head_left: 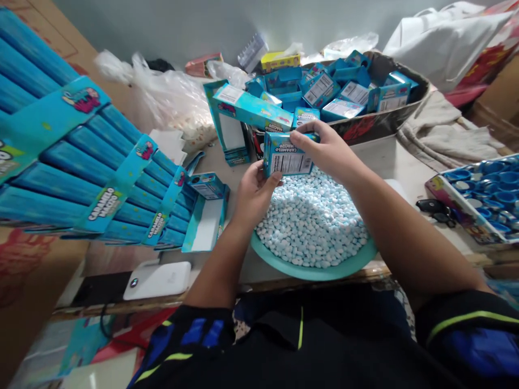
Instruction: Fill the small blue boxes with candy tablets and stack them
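A small blue candy box (pixel 290 156), with a white printed label facing me, is held between both hands. My left hand (pixel 255 192) grips its lower left edge between thumb and fingers. My right hand (pixel 324 146) pinches its top right side. Just below lies a green bowl (pixel 312 273) heaped with small white and pale blue candies (pixel 316 227). Behind the box, a long blue carton (pixel 251 108) rests across the top of an upright blue display carton (pixel 231 132). Some of my fingers are hidden behind the candy box.
A dark-rimmed tray (pixel 381 127) of blue boxes stands behind. Stacked blue display cartons (pixel 77 162) lean in from the left, near a small open carton (pixel 206 221). A white power bank (pixel 157 280) lies front left. Dark keys (pixel 438 208) and a box of blue caps (pixel 486 189) are right.
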`<state>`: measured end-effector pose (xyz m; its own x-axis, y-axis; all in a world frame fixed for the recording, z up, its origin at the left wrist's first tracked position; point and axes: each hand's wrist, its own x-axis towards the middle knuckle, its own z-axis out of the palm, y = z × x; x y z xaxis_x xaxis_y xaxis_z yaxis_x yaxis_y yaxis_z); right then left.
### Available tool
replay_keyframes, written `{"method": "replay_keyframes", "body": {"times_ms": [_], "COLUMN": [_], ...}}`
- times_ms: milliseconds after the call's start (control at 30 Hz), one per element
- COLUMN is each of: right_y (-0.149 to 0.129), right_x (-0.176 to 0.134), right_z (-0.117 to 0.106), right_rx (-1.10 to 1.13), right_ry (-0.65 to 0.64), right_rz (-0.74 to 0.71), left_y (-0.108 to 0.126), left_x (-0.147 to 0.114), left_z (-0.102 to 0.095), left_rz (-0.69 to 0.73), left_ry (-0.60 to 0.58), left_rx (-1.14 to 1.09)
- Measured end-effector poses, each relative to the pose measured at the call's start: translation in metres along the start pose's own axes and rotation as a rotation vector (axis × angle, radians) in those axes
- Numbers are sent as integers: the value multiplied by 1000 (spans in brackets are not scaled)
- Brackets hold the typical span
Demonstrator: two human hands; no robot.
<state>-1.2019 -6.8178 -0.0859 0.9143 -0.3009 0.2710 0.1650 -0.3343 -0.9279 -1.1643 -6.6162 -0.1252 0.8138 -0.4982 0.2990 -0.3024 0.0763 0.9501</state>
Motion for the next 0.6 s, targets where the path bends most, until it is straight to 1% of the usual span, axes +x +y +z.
{"method": "replay_keyframes", "body": {"times_ms": [67, 200, 300, 367, 433, 500, 600], "right_y": [2, 7, 13, 17, 20, 18, 9], "right_x": [1, 6, 11, 15, 16, 14, 5], "right_z": [-1, -4, -6, -6, -6, -6, -5], "right_rx": [-16, -30, -24, -3, 21, -5, -148], "right_ry": [15, 62, 150, 230, 293, 281, 150], "right_rz": [-62, -182, -230, -257, -289, -318, -285], "left_y": [-2, -9, -9, -5, 1, 9, 15], "left_x": [0, -1, -3, -5, -7, -8, -10], "left_z": [1, 3, 3, 1, 1, 1, 3], "left_rz": [-7, 38, 25, -8, -44, -53, -52], "left_ry": [-36, -59, -66, -79, -117, -171, -249], "left_rx": [-13, 13, 85, 160, 273, 404, 538]}}
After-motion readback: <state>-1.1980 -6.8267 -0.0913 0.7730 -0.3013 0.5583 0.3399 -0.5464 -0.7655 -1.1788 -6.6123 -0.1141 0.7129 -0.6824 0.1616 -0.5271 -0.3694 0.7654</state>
